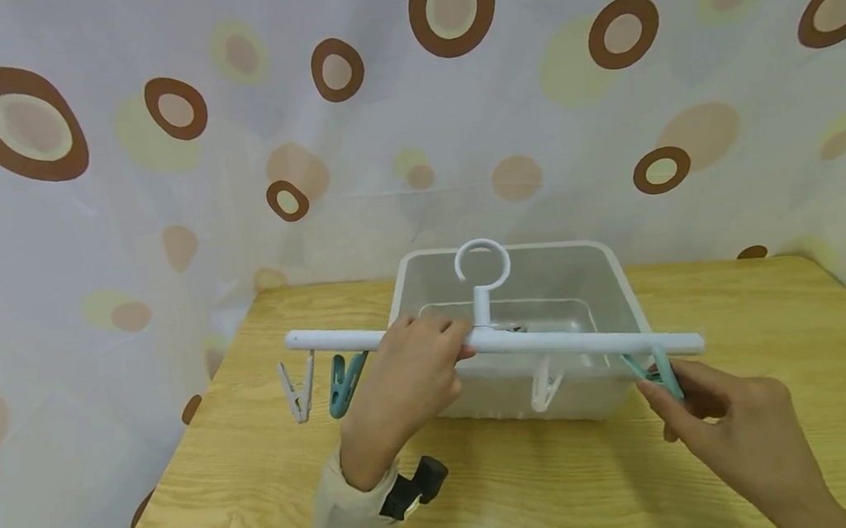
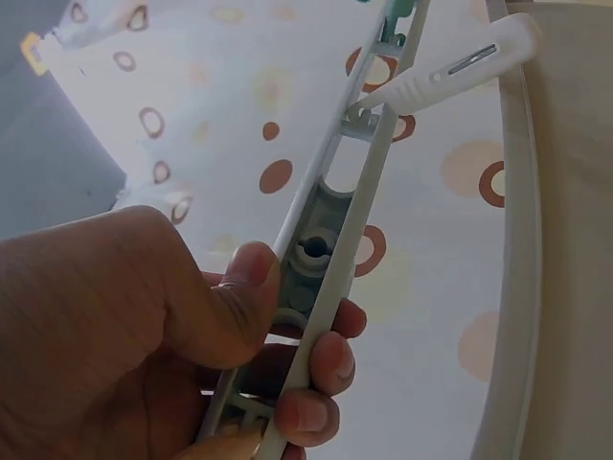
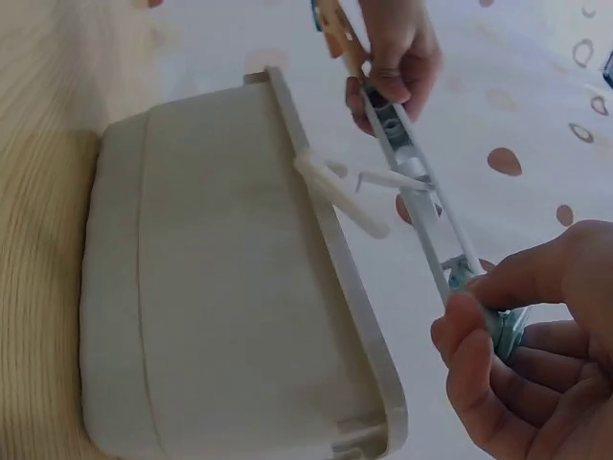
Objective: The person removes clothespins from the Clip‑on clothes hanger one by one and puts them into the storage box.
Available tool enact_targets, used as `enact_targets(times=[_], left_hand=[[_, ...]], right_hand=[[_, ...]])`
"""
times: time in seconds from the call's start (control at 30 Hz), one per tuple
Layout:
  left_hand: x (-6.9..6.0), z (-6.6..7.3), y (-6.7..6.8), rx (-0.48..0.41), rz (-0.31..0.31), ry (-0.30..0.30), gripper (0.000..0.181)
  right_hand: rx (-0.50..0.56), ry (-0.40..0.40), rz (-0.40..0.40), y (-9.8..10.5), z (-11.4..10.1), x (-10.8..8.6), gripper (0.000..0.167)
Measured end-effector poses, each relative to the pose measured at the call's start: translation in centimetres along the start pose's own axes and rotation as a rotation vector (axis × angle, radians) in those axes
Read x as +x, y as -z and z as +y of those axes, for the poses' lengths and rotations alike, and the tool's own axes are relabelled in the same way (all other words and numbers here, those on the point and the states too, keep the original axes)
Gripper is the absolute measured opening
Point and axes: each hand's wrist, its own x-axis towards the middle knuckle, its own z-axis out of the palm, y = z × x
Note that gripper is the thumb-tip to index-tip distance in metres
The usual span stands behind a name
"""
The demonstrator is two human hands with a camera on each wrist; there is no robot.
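My left hand (image 1: 409,377) grips the white hanger bar (image 1: 578,340) left of its hook (image 1: 483,263); in the left wrist view the thumb and fingers wrap the bar's hollow underside (image 2: 321,230). A white clip (image 1: 298,398) and a dark teal clip (image 1: 343,385) hang at the left end, a white clip (image 1: 546,387) right of the middle. My right hand (image 1: 742,429) pinches a light teal clip (image 1: 666,373) under the right end; in the right wrist view its fingers partly cover that clip (image 3: 508,331).
A translucent plastic bin (image 1: 523,393) stands on the wooden table (image 1: 224,478) behind and below the hanger, with small items inside that are hard to tell. A patterned sheet (image 1: 383,134) hangs behind the table. A black strap device (image 1: 414,488) is on the left wrist.
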Motion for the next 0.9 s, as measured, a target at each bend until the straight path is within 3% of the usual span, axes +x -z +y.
enact_targets(times=[0.1,0.2,0.3,0.43,0.67,0.9], left_hand=[[0.1,0.3,-0.2,0.032,-0.034,-0.006,0.008],[0.4,0.6,-0.4,0.060,-0.045,-0.021,0.006],[0.5,0.8,-0.5,0.053,-0.037,-0.011,0.004],[0.4,0.9,-0.3,0.011,0.006,0.015,0.004],[0.4,0.6,-0.3,-0.002,0.067,0.010,0.006],[0.2,0.0,-0.1,-0.036,0.062,0.045,0.009]], right_hand=[[-0.023,-0.019,-0.024,0.2,0.3,-0.3,0.020],[-0.095,0.071,0.025,0.2,0.7,-0.3,0.015],[-0.121,0.136,0.074,0.0,0.8,-0.1,0.012],[-0.115,0.150,0.103,-0.1,0.5,0.1,0.008],[-0.203,0.182,0.108,0.3,-0.3,0.2,0.056],[-0.212,0.222,0.082,1.0,-0.3,-0.5,0.057]])
